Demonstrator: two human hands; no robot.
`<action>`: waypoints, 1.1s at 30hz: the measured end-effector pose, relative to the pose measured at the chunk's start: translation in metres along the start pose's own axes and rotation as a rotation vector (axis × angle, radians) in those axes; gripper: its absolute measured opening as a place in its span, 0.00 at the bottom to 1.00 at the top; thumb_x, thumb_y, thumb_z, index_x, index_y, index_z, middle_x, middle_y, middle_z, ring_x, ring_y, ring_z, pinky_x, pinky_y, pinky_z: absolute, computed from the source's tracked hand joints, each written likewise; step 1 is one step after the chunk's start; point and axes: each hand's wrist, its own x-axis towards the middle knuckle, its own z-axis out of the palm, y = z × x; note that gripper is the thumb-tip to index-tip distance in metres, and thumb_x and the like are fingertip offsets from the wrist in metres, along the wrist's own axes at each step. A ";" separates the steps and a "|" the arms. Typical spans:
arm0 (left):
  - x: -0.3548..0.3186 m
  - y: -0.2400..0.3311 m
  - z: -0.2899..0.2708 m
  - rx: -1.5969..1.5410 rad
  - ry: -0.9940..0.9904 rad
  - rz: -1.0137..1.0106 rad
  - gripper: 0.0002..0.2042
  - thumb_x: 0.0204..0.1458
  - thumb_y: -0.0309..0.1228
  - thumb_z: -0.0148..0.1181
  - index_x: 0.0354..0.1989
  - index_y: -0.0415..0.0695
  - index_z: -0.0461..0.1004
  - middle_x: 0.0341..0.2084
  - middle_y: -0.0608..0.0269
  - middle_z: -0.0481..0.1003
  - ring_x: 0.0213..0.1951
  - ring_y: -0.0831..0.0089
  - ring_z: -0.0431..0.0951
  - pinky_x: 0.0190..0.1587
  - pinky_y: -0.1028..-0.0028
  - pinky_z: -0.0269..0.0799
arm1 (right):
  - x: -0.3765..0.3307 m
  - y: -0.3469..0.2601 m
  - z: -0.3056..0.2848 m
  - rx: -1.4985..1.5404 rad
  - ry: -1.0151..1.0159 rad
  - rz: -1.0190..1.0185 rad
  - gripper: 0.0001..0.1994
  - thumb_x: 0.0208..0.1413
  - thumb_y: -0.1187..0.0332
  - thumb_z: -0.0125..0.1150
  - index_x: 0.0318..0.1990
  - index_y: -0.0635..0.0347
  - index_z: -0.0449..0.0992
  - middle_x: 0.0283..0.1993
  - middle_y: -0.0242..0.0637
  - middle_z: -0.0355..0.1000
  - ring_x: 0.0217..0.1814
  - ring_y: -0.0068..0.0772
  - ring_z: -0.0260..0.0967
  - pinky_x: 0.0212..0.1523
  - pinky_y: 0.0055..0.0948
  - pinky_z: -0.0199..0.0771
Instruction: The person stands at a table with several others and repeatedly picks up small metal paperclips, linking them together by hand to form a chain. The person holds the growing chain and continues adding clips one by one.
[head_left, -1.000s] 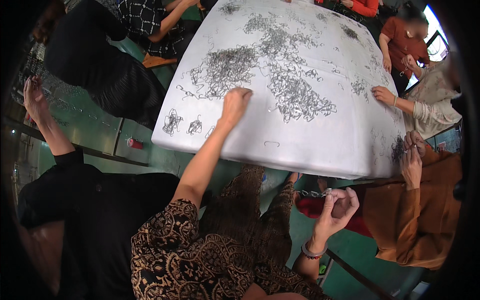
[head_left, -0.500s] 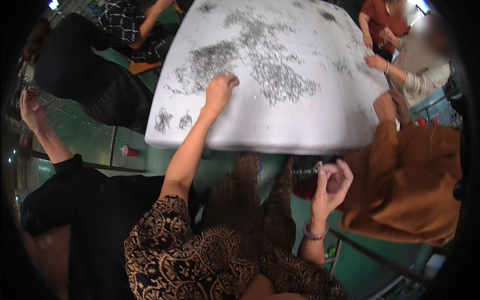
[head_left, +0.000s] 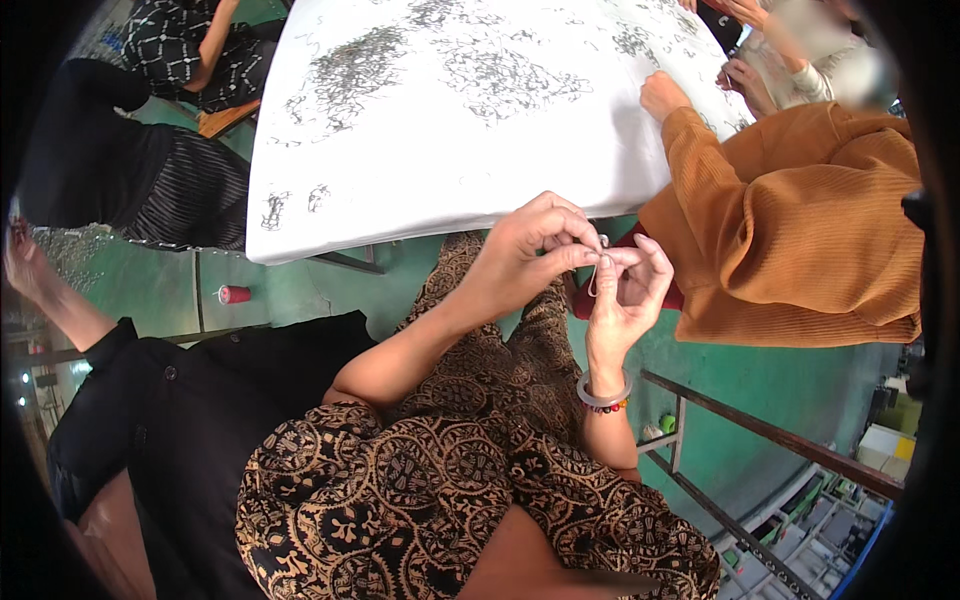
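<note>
In front of me, just off the table's near edge, my two hands meet fingertip to fingertip. My right hand (head_left: 622, 300), with a bangle and bead bracelet at its wrist, pinches a thin silvery chain (head_left: 593, 284) that hangs in a short loop below the fingers. Thumb and forefinger of my left hand (head_left: 540, 250) are pinched together against the right fingertips. Whatever small piece lies between them is hidden. Beyond, on the white-covered table (head_left: 420, 190), small dark wiry pieces (head_left: 510, 78) lie spread in loose heaps.
Close on my right sits a person in a brown corduroy top (head_left: 800, 230), one hand on the table. A person in black (head_left: 220, 430) is at my left. Others work at the far sides. A red spool (head_left: 234, 294) and a metal frame bar (head_left: 770, 435) are below.
My left hand has drawn back from the heaps to meet my right hand, which has risen slightly with the chain. The view has shifted, and the right neighbour's hand shows farther in over the table.
</note>
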 end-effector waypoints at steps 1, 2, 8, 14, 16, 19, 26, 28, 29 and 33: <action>0.000 -0.005 0.002 0.052 0.029 0.027 0.04 0.53 0.24 0.62 0.36 0.40 0.77 0.34 0.64 0.75 0.36 0.79 0.74 0.39 0.78 0.71 | -0.001 0.000 0.002 0.001 0.008 -0.032 0.21 0.57 0.82 0.58 0.56 0.63 0.62 0.35 0.30 0.69 0.37 0.17 0.64 0.42 0.17 0.65; 0.001 -0.009 0.003 0.103 0.055 0.052 0.04 0.53 0.25 0.62 0.35 0.40 0.77 0.34 0.65 0.75 0.34 0.81 0.73 0.38 0.79 0.70 | -0.002 0.001 0.004 0.004 0.006 -0.014 0.21 0.57 0.82 0.58 0.56 0.63 0.62 0.35 0.30 0.69 0.38 0.17 0.64 0.43 0.17 0.65; 0.003 -0.011 -0.006 -0.150 -0.007 -0.134 0.05 0.53 0.23 0.63 0.37 0.38 0.76 0.36 0.66 0.73 0.41 0.79 0.73 0.46 0.76 0.70 | -0.002 0.005 0.007 0.035 0.033 -0.006 0.21 0.57 0.83 0.58 0.56 0.63 0.61 0.37 0.32 0.70 0.40 0.18 0.65 0.44 0.19 0.65; 0.009 0.005 -0.035 -0.389 0.003 -0.224 0.04 0.52 0.23 0.63 0.34 0.39 0.77 0.32 0.64 0.77 0.36 0.79 0.74 0.43 0.76 0.70 | 0.001 0.007 0.005 0.003 0.063 -0.004 0.21 0.56 0.85 0.57 0.55 0.64 0.62 0.39 0.35 0.71 0.41 0.21 0.67 0.44 0.21 0.66; 0.016 0.004 -0.057 -0.213 0.124 -0.192 0.03 0.52 0.24 0.62 0.34 0.39 0.77 0.31 0.64 0.77 0.35 0.78 0.74 0.42 0.76 0.70 | 0.001 0.008 0.005 0.026 0.078 -0.017 0.20 0.56 0.84 0.57 0.55 0.64 0.62 0.37 0.34 0.71 0.39 0.20 0.65 0.44 0.20 0.64; 0.029 -0.011 -0.101 -0.026 0.289 -0.075 0.03 0.52 0.25 0.62 0.34 0.39 0.77 0.30 0.63 0.78 0.35 0.78 0.75 0.41 0.75 0.70 | 0.001 0.009 0.004 0.010 0.079 -0.038 0.20 0.56 0.82 0.58 0.56 0.63 0.63 0.37 0.34 0.71 0.38 0.19 0.64 0.45 0.21 0.65; 0.052 -0.107 -0.202 0.661 0.452 -0.517 0.08 0.49 0.31 0.65 0.34 0.39 0.81 0.28 0.61 0.81 0.33 0.74 0.79 0.41 0.73 0.73 | -0.002 0.010 -0.006 -0.033 0.048 -0.003 0.18 0.58 0.82 0.56 0.55 0.64 0.62 0.38 0.34 0.69 0.39 0.20 0.64 0.48 0.24 0.67; 0.047 -0.124 -0.218 0.858 0.426 -0.593 0.09 0.48 0.33 0.66 0.34 0.40 0.81 0.28 0.58 0.81 0.34 0.71 0.80 0.42 0.72 0.73 | -0.001 0.009 -0.009 -0.035 0.047 -0.022 0.18 0.58 0.82 0.56 0.55 0.64 0.62 0.38 0.34 0.69 0.39 0.20 0.63 0.47 0.24 0.67; 0.046 -0.126 -0.222 0.958 0.409 -0.657 0.10 0.47 0.33 0.66 0.34 0.41 0.82 0.28 0.57 0.81 0.34 0.69 0.81 0.43 0.72 0.73 | -0.001 0.008 -0.010 -0.055 0.053 -0.003 0.18 0.58 0.82 0.56 0.55 0.64 0.62 0.38 0.34 0.69 0.39 0.20 0.63 0.46 0.23 0.67; 0.049 -0.090 -0.213 1.308 0.411 -0.707 0.10 0.46 0.32 0.65 0.34 0.38 0.81 0.28 0.55 0.80 0.32 0.67 0.81 0.39 0.69 0.75 | 0.002 0.006 -0.010 -0.050 0.037 -0.057 0.18 0.58 0.82 0.55 0.54 0.65 0.62 0.38 0.35 0.69 0.40 0.21 0.64 0.47 0.24 0.67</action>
